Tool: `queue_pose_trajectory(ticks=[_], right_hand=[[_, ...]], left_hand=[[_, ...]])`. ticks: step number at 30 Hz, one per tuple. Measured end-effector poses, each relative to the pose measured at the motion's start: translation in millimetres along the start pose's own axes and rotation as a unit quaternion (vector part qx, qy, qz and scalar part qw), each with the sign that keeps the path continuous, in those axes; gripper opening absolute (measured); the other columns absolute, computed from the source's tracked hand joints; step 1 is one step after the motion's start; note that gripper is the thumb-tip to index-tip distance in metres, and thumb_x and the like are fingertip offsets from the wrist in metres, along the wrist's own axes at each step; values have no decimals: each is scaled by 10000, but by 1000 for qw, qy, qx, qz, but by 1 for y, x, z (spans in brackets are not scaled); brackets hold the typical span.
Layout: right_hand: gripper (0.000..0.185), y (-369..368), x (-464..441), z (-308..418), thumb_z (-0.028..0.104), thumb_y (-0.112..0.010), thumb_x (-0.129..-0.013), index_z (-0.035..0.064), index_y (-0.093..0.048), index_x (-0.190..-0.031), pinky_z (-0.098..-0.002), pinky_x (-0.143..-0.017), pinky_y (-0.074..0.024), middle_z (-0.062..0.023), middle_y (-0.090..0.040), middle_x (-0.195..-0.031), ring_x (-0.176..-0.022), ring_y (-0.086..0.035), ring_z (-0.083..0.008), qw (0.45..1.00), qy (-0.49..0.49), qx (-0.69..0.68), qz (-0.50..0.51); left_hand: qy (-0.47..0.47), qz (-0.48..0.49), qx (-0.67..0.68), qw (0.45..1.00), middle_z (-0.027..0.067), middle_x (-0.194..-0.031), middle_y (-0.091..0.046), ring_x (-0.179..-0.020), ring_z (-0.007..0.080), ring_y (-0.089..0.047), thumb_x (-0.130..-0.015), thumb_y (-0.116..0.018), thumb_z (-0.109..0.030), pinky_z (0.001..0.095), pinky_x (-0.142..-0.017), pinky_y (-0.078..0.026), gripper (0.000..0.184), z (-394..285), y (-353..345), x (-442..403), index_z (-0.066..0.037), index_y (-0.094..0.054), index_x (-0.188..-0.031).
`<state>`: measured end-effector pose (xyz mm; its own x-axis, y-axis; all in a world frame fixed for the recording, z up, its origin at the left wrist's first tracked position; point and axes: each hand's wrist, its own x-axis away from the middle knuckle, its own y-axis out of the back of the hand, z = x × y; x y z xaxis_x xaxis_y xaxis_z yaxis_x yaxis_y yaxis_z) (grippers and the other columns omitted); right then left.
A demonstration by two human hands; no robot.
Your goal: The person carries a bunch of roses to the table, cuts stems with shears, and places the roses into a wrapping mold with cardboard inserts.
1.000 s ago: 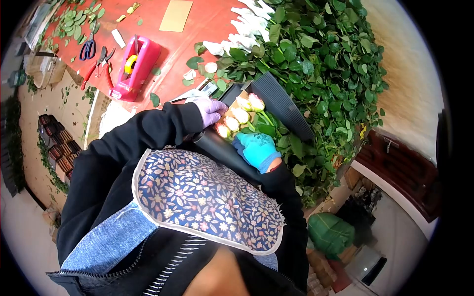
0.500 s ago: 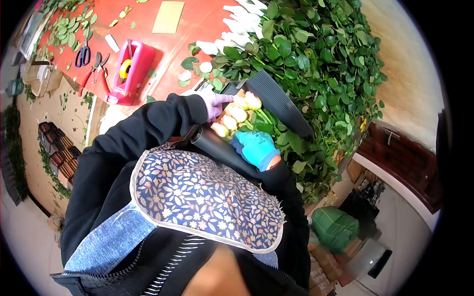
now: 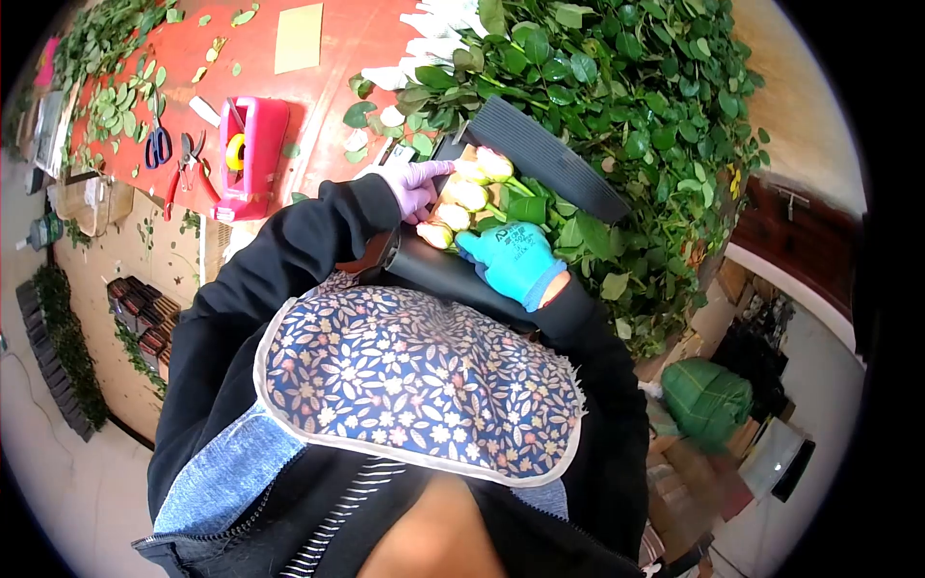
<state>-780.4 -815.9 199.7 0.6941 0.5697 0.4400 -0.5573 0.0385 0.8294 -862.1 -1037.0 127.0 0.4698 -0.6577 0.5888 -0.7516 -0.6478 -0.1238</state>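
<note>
Several pale pink and cream roses (image 3: pixel 471 195) lie side by side in a black ridged holder (image 3: pixel 554 159), their heads to the left and green stems running right. At the rose heads is my left hand (image 3: pixel 412 188) in a thin purple glove. Its index finger stretches toward the top blooms and a strip of brown card, the other fingers apart below. My right hand (image 3: pixel 515 260), in a blue coated glove, is closed over the stem side of the lowest rose (image 3: pixel 436 234); its fingertips are partly hidden. A dark rounded edge of the holder runs below both hands.
A large heap of leafy stems (image 3: pixel 636 125) fills the right of the red table (image 3: pixel 337 87). On the left lie a pink tape dispenser (image 3: pixel 252 159), red-handled pruners (image 3: pixel 188 173), dark scissors (image 3: pixel 158 144) and a yellow card (image 3: pixel 299 39). A green bundle (image 3: pixel 706 400) sits at lower right.
The view has shifted a little. My right hand has moved slightly up and right along the stems, showing more of the glove's back. My left hand stays beside the rose heads.
</note>
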Motion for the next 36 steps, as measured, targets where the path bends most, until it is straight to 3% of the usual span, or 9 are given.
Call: queue_pose_trajectory(ticks=[4, 7, 10, 11, 22, 25, 27, 31, 36], right_hand=[[235, -3, -2, -4, 199, -579, -814, 163, -659, -1032, -449, -590, -505, -89, -668, -763, -687, -664, -287, 999, 32, -7, 5], [190, -9, -3, -6, 194, -577, -810, 165, -674, -970, -453, -594, -504, -89, -664, -741, -675, -662, -288, 999, 47, -12, -22], [146, -9, -2, -6, 193, -577, -807, 161, -686, -898, -454, -595, -502, -92, -661, -716, -660, -659, -289, 998, 35, -27, -37], [159, -9, -2, -8, 199, -579, -817, 163, -681, -933, -447, -603, -495, -96, -654, -716, -663, -650, -296, 999, 35, -35, -19], [151, -9, 3, -13, 199, -582, -839, 140, -680, -937, -414, -587, -495, -88, -653, -695, -643, -650, -287, 998, 21, -53, -24], [144, 0, 11, -13, 239, -580, -877, 117, -656, -871, -408, -546, -486, -93, -648, -677, -602, -640, -293, 970, 4, -239, -39], [221, 4, 13, -9, 298, -570, -915, 90, -612, -849, -410, -509, -477, -99, -638, -646, -564, -634, -292, 986, -38, -44, -156], [227, -9, -3, -2, 301, -547, -922, 74, -558, -906, -444, -462, -469, -106, -629, -618, -556, -638, -297, 993, -92, 33, -59], [164, -25, -14, -6, 252, -570, -884, 91, -561, -857, -411, -456, -471, -72, -604, -603, -554, -631, -257, 985, -79, 101, -113]], left_hand=[[-34, -12, 2, 999, 46, -891, -604, -734, 127, -636, -883, -484, 77, 269, -673, -557, 546, -6, 0, 10, -143, -502, -1383], [-272, -68, -301, 912, 79, -812, -634, -771, 226, -647, -803, -586, 57, 349, -703, -532, 236, -9, 12, 21, -62, -624, -1002], [-346, 48, -343, 872, 122, -1062, -691, -972, 322, -666, -769, -590, 57, 380, -827, -548, 352, -19, 7, 35, -67, -675, -1087], [-327, 100, -388, 856, 129, -1169, -672, -1050, 311, -659, -768, -561, 76, 369, -867, -546, 442, -13, 8, 34, -92, -665, -1163], [-369, 157, -364, 840, 139, -1170, -679, -1065, 297, -661, -732, -583, 72, 372, -883, -537, 439, -9, 9, 25, -85, -679, -1131], [-344, 156, -334, 863, 139, -1181, -677, -1080, 279, -657, -728, -596, 62, 357, -886, -532, 409, -11, 9, 26, -84, -699, -1096], [-304, 169, -392, 852, 125, -1191, -677, -1096, 265, -651, -717, -597, 60, 347, -892, -527, 406, -21, 8, 30, -83, -709, -1081], [-320, 173, -414, 834, 118, -1199, -675, -1109, 269, -643, -697, -602, 62, 344, -900, -524, 429, -48, 8, 41, -82, -709, -1087], [-214, 161, -355, 896, 135, -1204, -668, -1123, 290, -633, -691, -610, 72, 353, -939, -516, 437, -44, 3, 47, -54, -697, -1100]])
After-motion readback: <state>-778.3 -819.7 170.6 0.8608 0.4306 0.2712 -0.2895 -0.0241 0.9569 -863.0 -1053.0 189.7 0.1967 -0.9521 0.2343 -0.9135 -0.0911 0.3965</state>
